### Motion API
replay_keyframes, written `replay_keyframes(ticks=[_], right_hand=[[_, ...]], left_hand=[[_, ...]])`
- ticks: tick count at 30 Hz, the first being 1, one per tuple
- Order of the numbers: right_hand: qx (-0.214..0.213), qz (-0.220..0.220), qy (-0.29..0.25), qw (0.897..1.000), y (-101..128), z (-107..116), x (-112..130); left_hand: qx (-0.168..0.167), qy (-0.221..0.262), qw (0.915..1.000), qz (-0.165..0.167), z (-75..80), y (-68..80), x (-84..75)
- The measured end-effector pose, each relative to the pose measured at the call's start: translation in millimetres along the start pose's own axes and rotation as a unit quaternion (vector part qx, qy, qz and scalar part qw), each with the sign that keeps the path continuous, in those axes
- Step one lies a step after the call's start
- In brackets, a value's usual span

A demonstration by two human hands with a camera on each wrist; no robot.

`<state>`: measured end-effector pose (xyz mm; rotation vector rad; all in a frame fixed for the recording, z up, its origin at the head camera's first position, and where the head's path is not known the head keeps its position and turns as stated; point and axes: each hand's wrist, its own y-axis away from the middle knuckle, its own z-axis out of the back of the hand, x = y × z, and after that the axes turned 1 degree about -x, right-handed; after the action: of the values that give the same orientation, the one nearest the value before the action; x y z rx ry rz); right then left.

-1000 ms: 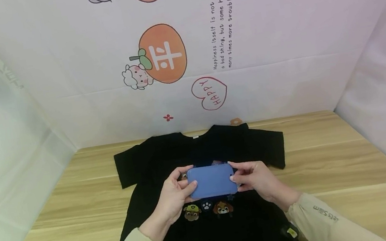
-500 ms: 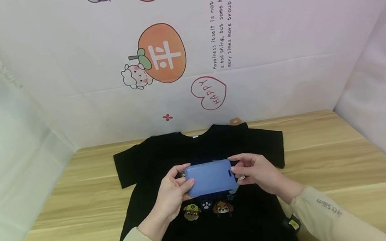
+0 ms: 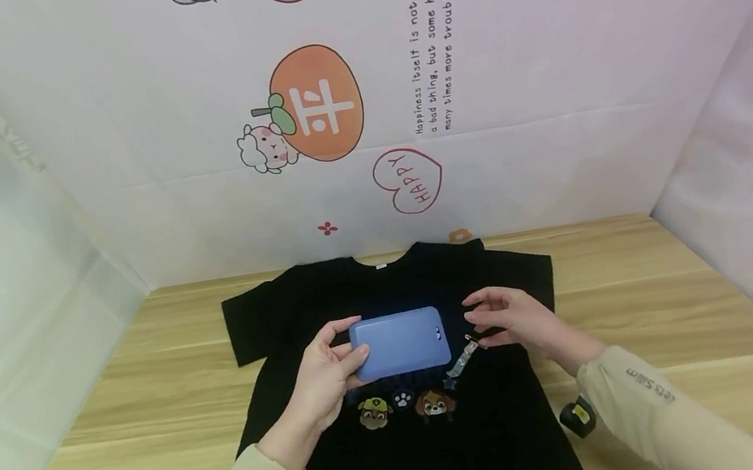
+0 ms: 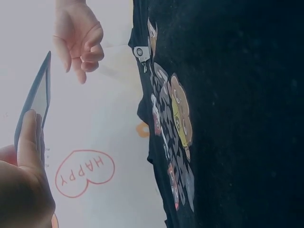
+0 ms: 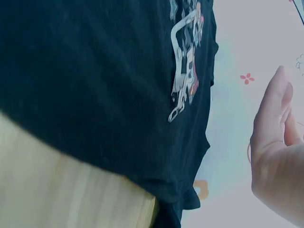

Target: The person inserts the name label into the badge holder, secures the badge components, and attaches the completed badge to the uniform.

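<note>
While the left hand (image 3: 325,375) grips the blue card holder (image 3: 399,342) by its left end, thumb on top and fingers (image 3: 334,330) curled round the far edge, we see it held above the black T-shirt (image 3: 409,443) on the worktop (image 3: 656,322). Right hand (image 3: 516,320) sits just right of the holder, apart from it, fingers loosely curled, seemingly pinching the small clip strap (image 3: 461,359); we can't tell for sure.
</note>
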<state>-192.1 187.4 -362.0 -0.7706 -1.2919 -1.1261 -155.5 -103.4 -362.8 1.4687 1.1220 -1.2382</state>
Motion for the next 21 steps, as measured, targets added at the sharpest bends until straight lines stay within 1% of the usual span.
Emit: replay_keyframes(ticks=[9,13,18,21], right_hand=[[-0.001,-0.010,0.041,0.999,-10.0,12.9,0.0],[0.008,-0.015,0.057,0.998,-13.5,16.9,0.2],[0.038,-0.016,0.109,0.993,-18.7,17.4,-3.9],[0.044,-0.021,0.148,0.988,-23.0,16.5,-7.7]], left_hand=[[-0.009,-0.004,0.9999,0.006,8.1,3.4,-1.0],[-0.008,-0.002,1.0000,0.004,12.6,5.7,-2.1],[-0.004,0.002,1.0000,0.007,15.6,10.1,-2.7],[-0.003,0.001,1.0000,0.008,17.5,12.3,-3.1]])
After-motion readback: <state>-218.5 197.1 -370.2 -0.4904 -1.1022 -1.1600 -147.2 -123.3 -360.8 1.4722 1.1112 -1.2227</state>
